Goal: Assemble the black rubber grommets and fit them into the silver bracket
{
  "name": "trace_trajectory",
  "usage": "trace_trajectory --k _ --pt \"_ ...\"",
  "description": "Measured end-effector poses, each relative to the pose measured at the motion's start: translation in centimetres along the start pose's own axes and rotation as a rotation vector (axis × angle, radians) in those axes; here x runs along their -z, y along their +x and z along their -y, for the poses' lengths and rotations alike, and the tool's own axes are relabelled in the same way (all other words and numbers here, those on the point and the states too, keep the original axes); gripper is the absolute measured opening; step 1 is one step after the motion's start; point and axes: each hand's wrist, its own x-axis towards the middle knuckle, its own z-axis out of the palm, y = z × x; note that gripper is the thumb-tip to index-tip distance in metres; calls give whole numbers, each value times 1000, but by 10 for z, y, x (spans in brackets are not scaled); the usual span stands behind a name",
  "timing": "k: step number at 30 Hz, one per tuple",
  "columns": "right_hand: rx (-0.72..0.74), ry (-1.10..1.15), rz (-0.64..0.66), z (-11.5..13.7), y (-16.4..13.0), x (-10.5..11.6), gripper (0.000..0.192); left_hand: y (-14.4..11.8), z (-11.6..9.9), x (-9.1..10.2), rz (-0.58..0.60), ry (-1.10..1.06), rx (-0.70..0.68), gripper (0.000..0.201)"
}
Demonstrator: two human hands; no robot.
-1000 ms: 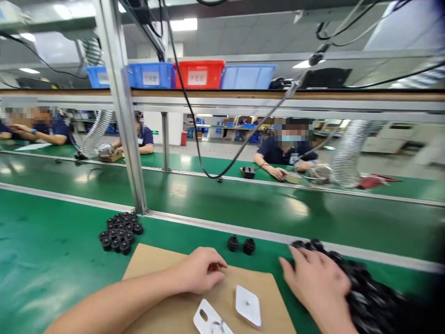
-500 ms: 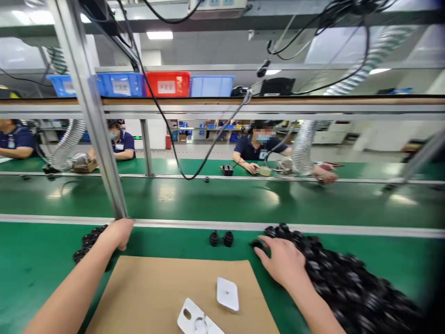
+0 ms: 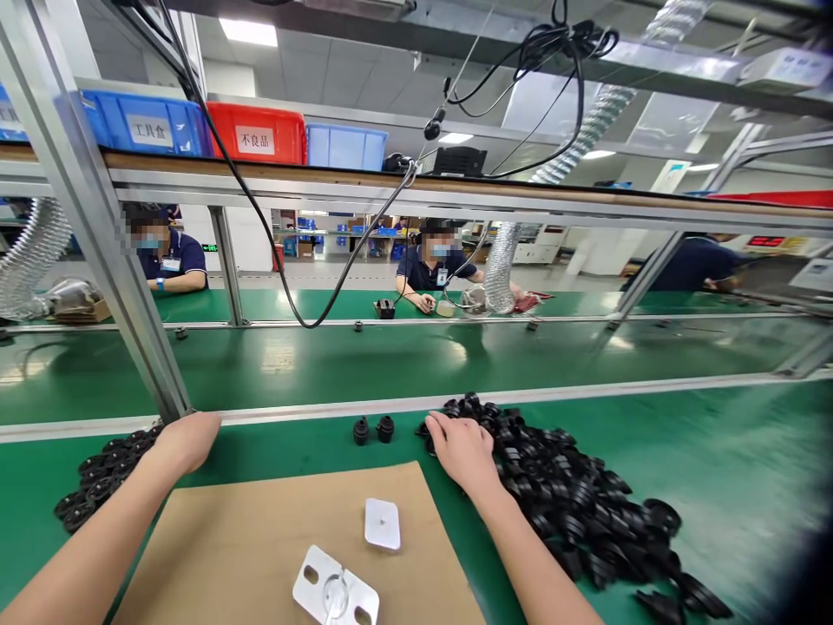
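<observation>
My left hand (image 3: 190, 441) reaches down beside the foot of the metal post, at the right edge of a cluster of black plastic parts (image 3: 97, 477). Its fingers are hidden behind the back of the hand. At the near-left end of a heap of black ribbed plastic parts (image 3: 573, 486), my right hand (image 3: 463, 450) has thumb and fingertips closed around one black plastic part (image 3: 423, 431). Two black ribbed caps (image 3: 373, 430) stand side by side on the green bench between my hands.
A brown cardboard sheet (image 3: 260, 538) lies before me, bearing a white metal plate with slots (image 3: 311, 595) and a small white square plate (image 3: 382, 524). A slanted metal post (image 3: 140, 295) rises at left. A black cable (image 3: 286, 295) hangs ahead. Co-workers sit across the bench.
The view has swung to the right, showing more of the heap. My right hand has closed in on the part at the heap's edge; my left hand stays by the post.
</observation>
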Motion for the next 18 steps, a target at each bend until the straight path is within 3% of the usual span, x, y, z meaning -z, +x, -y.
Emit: trace_trajectory --k 4,10,15,18 --pt "78 36 24 8 -2 -1 30 -3 -46 -17 -20 -20 -146 39" --pt "177 106 76 15 -11 4 17 -14 -112 -57 -113 -292 -363 43" --pt "237 157 130 8 -15 1 42 -14 -121 -88 -195 -513 -319 61" --pt "249 202 148 5 -15 -2 33 -10 -117 -94 -199 -613 -256 41"
